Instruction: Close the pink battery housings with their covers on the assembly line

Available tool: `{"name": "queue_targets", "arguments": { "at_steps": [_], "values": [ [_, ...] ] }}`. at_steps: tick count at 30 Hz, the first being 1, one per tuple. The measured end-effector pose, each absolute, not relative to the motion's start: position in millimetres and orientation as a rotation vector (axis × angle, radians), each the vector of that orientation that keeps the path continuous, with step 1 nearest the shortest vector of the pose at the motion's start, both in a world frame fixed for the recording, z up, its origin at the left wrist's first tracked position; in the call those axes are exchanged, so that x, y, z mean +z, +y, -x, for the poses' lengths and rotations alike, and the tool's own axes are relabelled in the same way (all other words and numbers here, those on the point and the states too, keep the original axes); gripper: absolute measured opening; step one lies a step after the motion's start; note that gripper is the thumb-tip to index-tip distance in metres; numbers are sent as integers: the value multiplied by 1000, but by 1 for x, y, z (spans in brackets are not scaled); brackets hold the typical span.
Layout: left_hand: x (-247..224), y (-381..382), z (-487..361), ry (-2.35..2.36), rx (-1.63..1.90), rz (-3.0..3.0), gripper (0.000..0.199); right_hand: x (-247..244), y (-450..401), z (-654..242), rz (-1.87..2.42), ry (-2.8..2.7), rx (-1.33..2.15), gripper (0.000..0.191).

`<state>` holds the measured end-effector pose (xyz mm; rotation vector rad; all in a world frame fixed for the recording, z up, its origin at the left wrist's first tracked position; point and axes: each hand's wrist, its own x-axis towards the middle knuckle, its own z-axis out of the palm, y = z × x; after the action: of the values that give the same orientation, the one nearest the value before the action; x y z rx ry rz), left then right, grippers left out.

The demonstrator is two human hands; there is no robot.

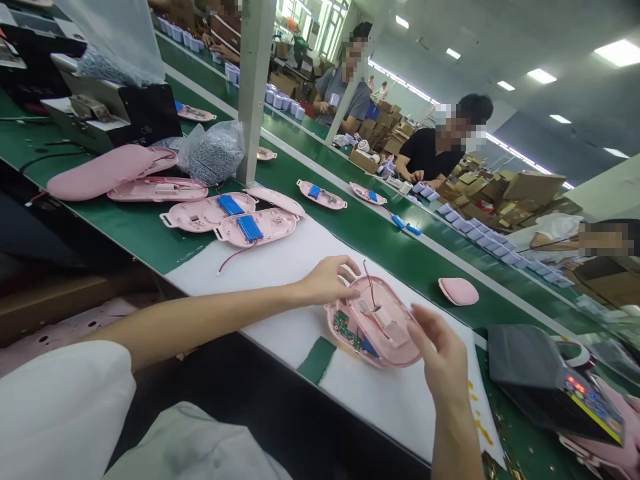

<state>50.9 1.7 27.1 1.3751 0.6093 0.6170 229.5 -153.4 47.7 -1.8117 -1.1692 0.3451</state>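
Two pink shell halves lie overlapped on white paper [380, 393]. The upper shell [387, 300] has red wires rising from its middle; the lower shell [331, 315] shows a green circuit board [346, 328] and a bit of blue battery. At the upper left edge of the shells is my left hand [333, 279], its fingers curved and apart. My right hand [443, 343] stands at the right edge, thumb by the rim and fingers spread. Whether either hand grips a rim is unclear, but both look open.
Left of the paper lie pink shells [273, 228] with blue batteries [249, 227], beside a metal post [254, 100] and a bag of screws [213, 153]. A black device [540, 373] stands right. People work across the green belt [400, 257].
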Motion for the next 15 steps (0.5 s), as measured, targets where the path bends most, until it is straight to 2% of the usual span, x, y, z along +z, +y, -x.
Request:
{"name": "queue_targets", "arguments": {
  "at_steps": [2,5,6,11,15],
  "values": [
    [29,0,-52,588,599,-1382,29,66,-120,-214,1887,-1309,288,53],
    [27,-4,-52,590,622,-1345,25,82,-81,-196,1968,-1545,257,34],
    [26,-4,-52,615,633,-1324,25,83,-78,-194,1964,-1562,195,35],
    [17,7,-48,650,719,-1387,27,63,-116,-213,1940,-1328,-227,37],
    [15,12,-47,555,753,-1579,17,58,-116,-216,1894,-1488,-483,33]
  ]
}}
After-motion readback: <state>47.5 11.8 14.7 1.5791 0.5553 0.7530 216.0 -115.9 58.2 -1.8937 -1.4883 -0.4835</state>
